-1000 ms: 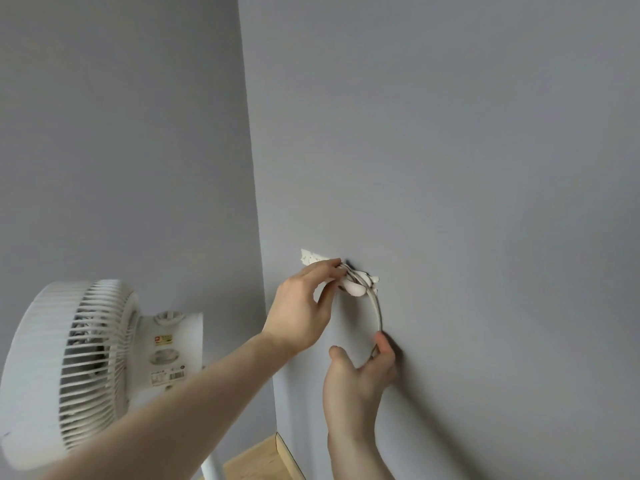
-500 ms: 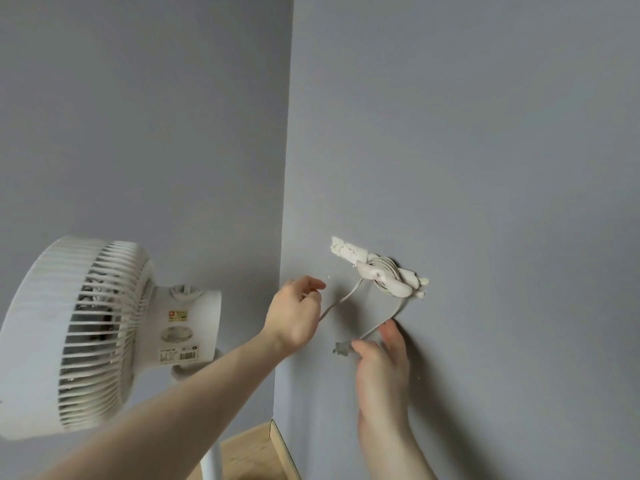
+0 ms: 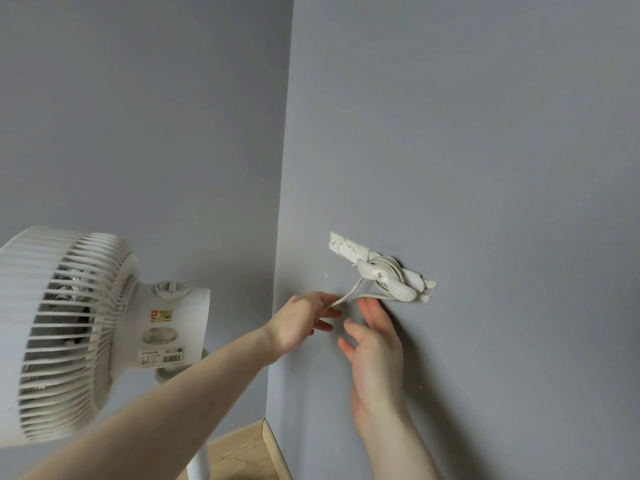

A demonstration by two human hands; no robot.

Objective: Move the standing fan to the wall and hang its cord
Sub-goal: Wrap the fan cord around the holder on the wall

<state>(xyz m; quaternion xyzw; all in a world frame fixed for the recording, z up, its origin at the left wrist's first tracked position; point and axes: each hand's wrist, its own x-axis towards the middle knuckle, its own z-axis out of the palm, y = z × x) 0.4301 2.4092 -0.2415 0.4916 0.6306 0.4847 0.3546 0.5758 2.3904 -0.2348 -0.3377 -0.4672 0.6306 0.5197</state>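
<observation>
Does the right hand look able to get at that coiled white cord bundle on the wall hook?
Probably yes. The open right hand hovers just below the coiled white cord bundle on the grey wall, with nothing between them.

Bare forearms, no sleeves, rings.

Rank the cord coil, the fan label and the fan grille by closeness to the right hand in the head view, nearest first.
1. cord coil, on the wall just above the right hand.
2. fan label, far left.
3. fan grille, farthest left.
</observation>
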